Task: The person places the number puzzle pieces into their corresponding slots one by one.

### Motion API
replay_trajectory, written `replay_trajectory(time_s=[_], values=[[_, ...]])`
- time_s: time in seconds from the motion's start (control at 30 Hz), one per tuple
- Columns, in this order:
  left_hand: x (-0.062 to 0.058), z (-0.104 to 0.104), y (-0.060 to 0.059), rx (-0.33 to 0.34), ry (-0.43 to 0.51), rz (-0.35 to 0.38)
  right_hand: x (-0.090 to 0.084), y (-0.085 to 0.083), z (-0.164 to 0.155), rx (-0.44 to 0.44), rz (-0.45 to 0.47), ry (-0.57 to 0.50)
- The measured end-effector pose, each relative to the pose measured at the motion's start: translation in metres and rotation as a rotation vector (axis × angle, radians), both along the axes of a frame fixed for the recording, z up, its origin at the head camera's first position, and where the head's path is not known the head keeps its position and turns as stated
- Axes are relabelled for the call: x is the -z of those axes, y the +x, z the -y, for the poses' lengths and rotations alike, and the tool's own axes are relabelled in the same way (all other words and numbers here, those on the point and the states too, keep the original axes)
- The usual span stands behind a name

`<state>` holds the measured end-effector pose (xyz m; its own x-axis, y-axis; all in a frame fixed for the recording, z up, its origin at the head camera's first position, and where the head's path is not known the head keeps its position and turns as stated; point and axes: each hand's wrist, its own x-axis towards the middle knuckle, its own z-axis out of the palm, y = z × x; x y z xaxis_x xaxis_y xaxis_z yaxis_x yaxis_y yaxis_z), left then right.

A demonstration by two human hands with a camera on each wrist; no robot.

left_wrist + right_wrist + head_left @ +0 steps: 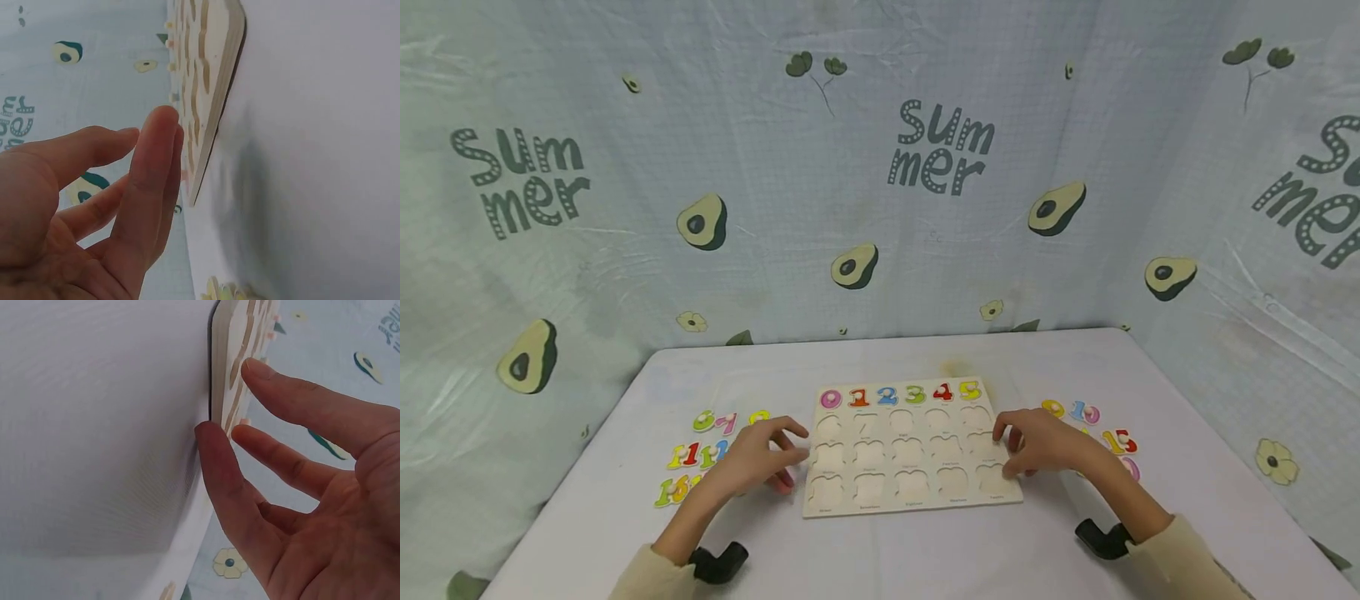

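Note:
A pale wooden number puzzle board (910, 454) lies on the table, its top row filled with colourful number pieces from a pink 0 (831, 399) to a yellow 5 (970, 390). Below them run three rows of bare recesses. Beside the board's left edge hovers my left hand (756, 457), fingers loosely bent, nothing held; the left wrist view has its fingertips (159, 119) apart from the board. At the right edge is my right hand (1045, 442), thumb over the board's top and a fingertip (209, 431) right at its side, without a closed grip.
Left of the board lie several loose number pieces, among them a green 6 (703, 421) and a red-and-yellow 11 (683, 455). More pieces, including a 10 (1085, 412) and a 15 (1120, 442), lie on the right, partly behind my arm. A patterned cloth (760, 167) hangs behind the white table (925, 558).

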<state>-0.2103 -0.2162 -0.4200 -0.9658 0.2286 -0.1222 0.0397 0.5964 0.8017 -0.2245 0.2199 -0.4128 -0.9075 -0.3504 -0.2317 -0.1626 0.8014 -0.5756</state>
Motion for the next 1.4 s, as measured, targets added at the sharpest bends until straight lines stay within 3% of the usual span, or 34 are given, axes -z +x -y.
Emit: replay_trajectory(time_s=[0.27,0.43,0.57,0.73,0.93,1.1,1.4], values=[[-0.021,0.034,-0.007,-0.2,-0.034,-0.175,0.002,0.0,0.002,-0.024,0.012,-0.028],[-0.02,0.064,-0.009,-0.318,-0.108,-0.271,0.006,0.002,0.004,-0.012,0.022,-0.025],[-0.014,0.085,-0.012,-0.366,-0.229,-0.317,0.006,0.004,0.005,0.02,0.038,-0.009],[-0.007,0.107,-0.019,-0.335,-0.337,-0.25,0.006,0.005,0.004,0.05,0.072,0.004],[-0.002,0.125,-0.029,-0.236,-0.375,-0.156,0.009,0.005,0.001,0.065,0.086,-0.009],[0.002,0.133,-0.036,-0.191,-0.373,-0.153,0.011,0.005,-0.001,0.065,0.097,-0.031],[0.007,0.137,-0.048,-0.205,-0.371,-0.174,0.013,0.002,-0.005,0.046,0.113,-0.088]])
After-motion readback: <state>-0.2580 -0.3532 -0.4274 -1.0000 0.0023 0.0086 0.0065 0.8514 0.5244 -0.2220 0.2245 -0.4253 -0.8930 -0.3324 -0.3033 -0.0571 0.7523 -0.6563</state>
